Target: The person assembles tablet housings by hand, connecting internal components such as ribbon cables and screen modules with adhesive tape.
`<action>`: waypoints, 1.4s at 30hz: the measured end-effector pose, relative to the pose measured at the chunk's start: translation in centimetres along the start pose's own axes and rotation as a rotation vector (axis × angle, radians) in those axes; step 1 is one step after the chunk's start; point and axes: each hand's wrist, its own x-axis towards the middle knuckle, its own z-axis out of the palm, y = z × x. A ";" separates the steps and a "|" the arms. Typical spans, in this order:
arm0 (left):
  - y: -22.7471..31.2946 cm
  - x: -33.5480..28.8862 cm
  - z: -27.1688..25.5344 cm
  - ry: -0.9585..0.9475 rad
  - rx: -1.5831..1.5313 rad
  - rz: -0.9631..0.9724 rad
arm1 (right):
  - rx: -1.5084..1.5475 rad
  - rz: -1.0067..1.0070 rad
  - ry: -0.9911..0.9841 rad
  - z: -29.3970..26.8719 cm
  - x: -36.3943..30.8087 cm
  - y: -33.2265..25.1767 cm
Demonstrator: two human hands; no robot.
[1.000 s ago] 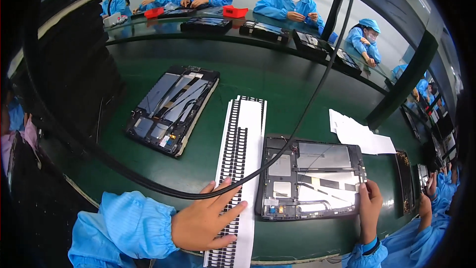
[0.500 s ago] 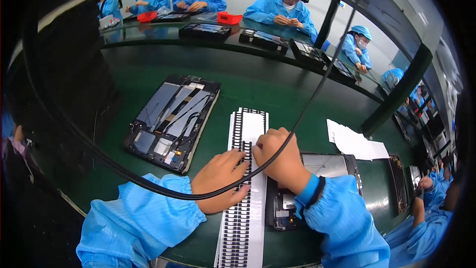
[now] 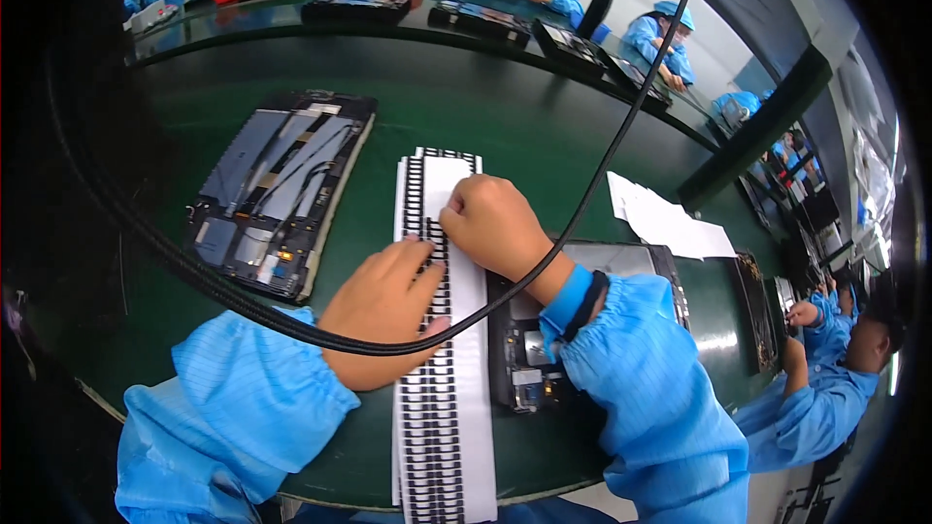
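Head view: we see a long white backing sheet [image 3: 464,330] with rows of small black rectangular pads lying on the glossy green table [image 3: 466,126], between two opened tablets. Left hand [image 3: 383,311] lies flat on the sheet, fingers spread and relaxed. Right hand [image 3: 495,223] has its fingers curled, pinching at the sheet's pad row. A black cable [image 3: 602,165] arcs across the view.

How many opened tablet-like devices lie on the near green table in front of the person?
2. One opened device lies to the left of the white strip sheet; the other opened device lies right of it, partly covered by the right hand and sleeve. More may be hidden.
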 end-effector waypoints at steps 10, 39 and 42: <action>0.2 -0.4 0.8 0.033 0.049 0.031 | -0.182 0.023 -0.052 -1.0 -1.8 -1.7; 0.7 -0.2 0.4 0.001 0.086 0.035 | 0.067 0.254 -0.095 -1.6 0.0 -2.7; -0.1 -0.7 0.3 -0.003 0.080 0.026 | 0.004 0.119 0.094 -3.1 -0.4 -0.3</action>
